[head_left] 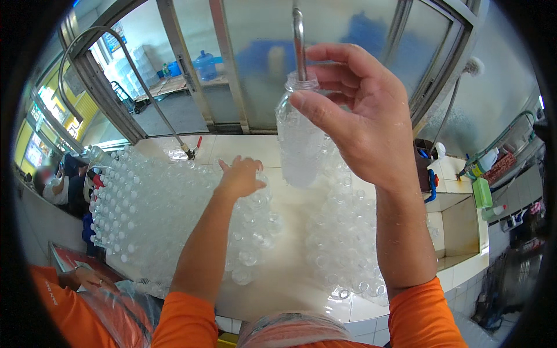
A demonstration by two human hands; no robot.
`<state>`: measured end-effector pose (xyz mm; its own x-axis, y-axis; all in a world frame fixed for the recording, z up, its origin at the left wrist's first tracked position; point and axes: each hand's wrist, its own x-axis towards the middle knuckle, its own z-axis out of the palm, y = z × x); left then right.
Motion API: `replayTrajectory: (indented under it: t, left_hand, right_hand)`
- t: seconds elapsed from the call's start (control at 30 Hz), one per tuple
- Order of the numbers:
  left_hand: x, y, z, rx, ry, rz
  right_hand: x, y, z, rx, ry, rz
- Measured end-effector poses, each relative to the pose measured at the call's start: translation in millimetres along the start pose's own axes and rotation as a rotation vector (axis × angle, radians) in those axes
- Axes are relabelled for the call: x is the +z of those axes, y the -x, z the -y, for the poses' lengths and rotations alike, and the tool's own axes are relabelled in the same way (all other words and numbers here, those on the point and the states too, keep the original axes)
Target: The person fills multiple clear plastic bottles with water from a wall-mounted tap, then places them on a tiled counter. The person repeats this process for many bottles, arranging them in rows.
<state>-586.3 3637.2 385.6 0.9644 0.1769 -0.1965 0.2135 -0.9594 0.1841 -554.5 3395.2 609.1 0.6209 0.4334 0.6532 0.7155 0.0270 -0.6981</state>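
My right hand (358,116) grips a clear plastic bottle (300,145) upright by its upper part, with the curved metal spout (299,35) entering the bottle's mouth and cloudy water inside. My left hand (241,174) is open, fingers apart, over the near edge of a large mass of clear bottles (174,220) on the white tiled counter (281,278); whether its fingertips touch one is unclear. A second group of clear bottles (342,249) stands to the right, below the raised bottle. Many bottles at the far left carry white caps.
A co-worker in orange (58,301) is at the lower left, another seated person (57,185) beyond. A tiled basin (458,226) and green container (481,194) are at the right. A second curved pipe (139,81) rises at back left, before glass panels (267,87).
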Motion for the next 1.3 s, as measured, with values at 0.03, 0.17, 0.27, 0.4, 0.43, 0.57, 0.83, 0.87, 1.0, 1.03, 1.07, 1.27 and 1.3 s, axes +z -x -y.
replayTrajectory:
  t: [0.03,0.17,0.27,0.4,0.43,0.57,0.83,0.87,1.0,1.03,1.07,1.27,1.3]
  left_hand:
    - [-16.3,1.5,-1.2,0.008,0.174,-0.051]
    - [-87.3,24.3,-32.7,0.508,1.502,-0.298]
    - [-124.4,57.8,-73.7,0.803,1.362,-0.520]
    - [-161.5,83.1,-96.5,0.685,1.111,-0.555]
    - [-164.7,85.7,-98.8,0.642,1.109,-0.579]
    - [-164.7,85.2,-101.7,0.710,1.019,-0.714]
    - [-167.1,86.8,-109.3,0.755,0.942,-0.807]
    - [-167.1,87.4,-109.2,0.742,0.943,-0.800]
    - [-163.1,86.5,-106.3,0.647,0.881,-0.776]
    - [-161.7,85.5,-105.1,0.641,0.865,-0.770]
    - [-160.1,85.1,-103.8,0.649,0.843,-0.784]
    - [-141.9,89.5,-92.4,0.593,0.748,-0.805]
    - [-136.8,92.1,-86.5,0.495,0.810,-0.687]
  right_hand:
    - [-0.4,-0.7,1.3,-0.023,0.048,-0.016]
    - [7.7,-5.0,6.4,0.027,0.106,-0.088]
    - [12.4,-4.5,-4.2,-0.092,-0.094,-0.143]
    - [0.0,25.6,-50.4,0.003,-0.237,-0.204]
    - [-2.9,43.4,-65.8,0.038,-0.126,-0.163]
    - [-0.8,141.4,-119.1,0.243,0.572,0.544]
    - [-4.6,172.1,-141.9,0.282,0.491,0.599]
    - [-9.2,159.4,-133.3,0.302,0.439,0.537]
    - [-31.2,95.2,-83.9,-0.006,0.281,0.198]
    - [-35.5,83.0,-68.4,0.050,0.204,0.126]
    - [-36.8,71.2,-54.5,0.064,0.143,0.063]
    - [-20.3,14.2,-12.9,-0.089,0.299,0.042]
    - [-18.1,10.1,-10.3,-0.139,0.341,0.090]
